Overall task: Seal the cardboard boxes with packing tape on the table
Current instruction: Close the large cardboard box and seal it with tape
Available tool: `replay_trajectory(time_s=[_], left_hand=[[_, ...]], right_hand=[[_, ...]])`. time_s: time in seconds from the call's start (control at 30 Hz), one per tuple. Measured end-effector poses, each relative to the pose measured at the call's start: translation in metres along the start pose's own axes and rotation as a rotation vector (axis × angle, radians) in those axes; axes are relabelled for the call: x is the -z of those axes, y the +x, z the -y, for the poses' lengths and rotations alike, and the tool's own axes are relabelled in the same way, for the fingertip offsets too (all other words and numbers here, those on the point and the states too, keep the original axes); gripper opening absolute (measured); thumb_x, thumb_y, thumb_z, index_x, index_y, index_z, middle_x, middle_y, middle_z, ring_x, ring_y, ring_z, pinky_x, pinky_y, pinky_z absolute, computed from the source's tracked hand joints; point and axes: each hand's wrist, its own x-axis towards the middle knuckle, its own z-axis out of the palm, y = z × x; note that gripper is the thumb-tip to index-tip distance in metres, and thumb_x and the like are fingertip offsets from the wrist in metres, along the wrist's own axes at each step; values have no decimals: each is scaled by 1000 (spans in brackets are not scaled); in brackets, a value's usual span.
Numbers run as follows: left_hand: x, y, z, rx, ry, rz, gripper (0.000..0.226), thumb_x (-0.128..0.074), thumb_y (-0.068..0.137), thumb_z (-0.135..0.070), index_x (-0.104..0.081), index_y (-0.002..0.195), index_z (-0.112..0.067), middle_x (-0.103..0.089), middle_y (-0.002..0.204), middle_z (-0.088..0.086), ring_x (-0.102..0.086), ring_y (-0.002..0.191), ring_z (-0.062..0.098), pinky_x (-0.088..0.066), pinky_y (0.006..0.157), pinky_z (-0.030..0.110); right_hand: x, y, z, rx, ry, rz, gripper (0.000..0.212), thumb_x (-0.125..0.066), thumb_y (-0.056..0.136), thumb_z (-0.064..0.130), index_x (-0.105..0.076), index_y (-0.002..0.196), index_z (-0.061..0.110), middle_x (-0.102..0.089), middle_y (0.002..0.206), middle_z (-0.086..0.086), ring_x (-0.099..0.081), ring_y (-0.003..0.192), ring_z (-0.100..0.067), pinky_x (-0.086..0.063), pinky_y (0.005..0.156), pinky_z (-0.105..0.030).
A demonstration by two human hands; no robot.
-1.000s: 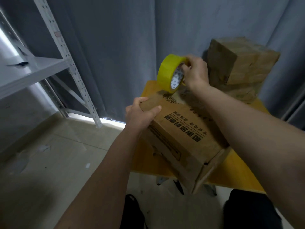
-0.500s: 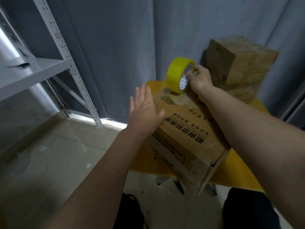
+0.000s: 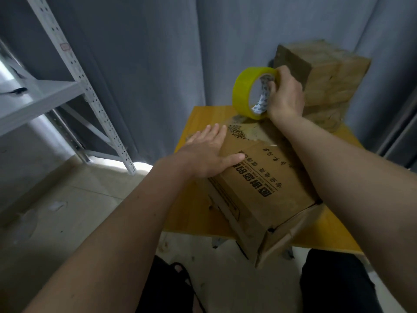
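left hand [image 3: 206,152] stayed flat on cardboard box [image 3: 266,184] | right hand [image 3: 284,93] kept gripping yellow tape roll [image 3: 247,91], now lifted slightly

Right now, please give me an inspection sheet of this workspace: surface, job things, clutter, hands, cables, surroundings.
Surface: small yellow table, mostly covered by boxes.
Job things: printed cardboard box lies on the table, its near end flap loose past the table edge; yellow tape roll stands at its far end.
Clutter: stacked boxes at the table's far right.
Hands: left hand flat, fingers straight, pressing the box top; right hand holds the roll, fingers in its core.
Cables: nothing seen.
Surroundings: grey curtain, metal shelf rack at left, tiled floor.
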Motion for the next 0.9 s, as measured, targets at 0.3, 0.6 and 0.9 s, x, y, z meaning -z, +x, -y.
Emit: replay_trajectory(time_s=[0.3, 0.6, 0.9], left_hand=[[14, 0, -14, 104, 49, 134, 90, -22, 81, -83, 2, 155, -37, 11, 164, 3, 10, 151, 23, 3, 119, 44], [5, 30, -40, 55, -9, -94, 90, -29, 85, -80, -13, 155, -26, -6, 165, 2, -2, 151, 23, 0, 121, 49], [13, 25, -42, 337, 78, 54, 96, -14, 67, -97, -12, 151, -49, -9, 161, 12, -8, 146, 41, -6, 110, 67]], right_hand=[[25, 0, -15, 218, -218, 33, 23, -36, 97, 3, -44, 118, 8, -53, 110, -23, -54, 95, -43, -31, 67, -40], [42, -2, -18, 165, -110, 115, 19, -47, 98, 20, -50, 114, 11, -62, 108, -17, -56, 99, -39, -43, 72, -43], [64, -23, -29, -107, -282, 489, 45, -60, 89, 44, -54, 124, 15, -59, 122, -11, -57, 109, -32, -49, 88, -43]])
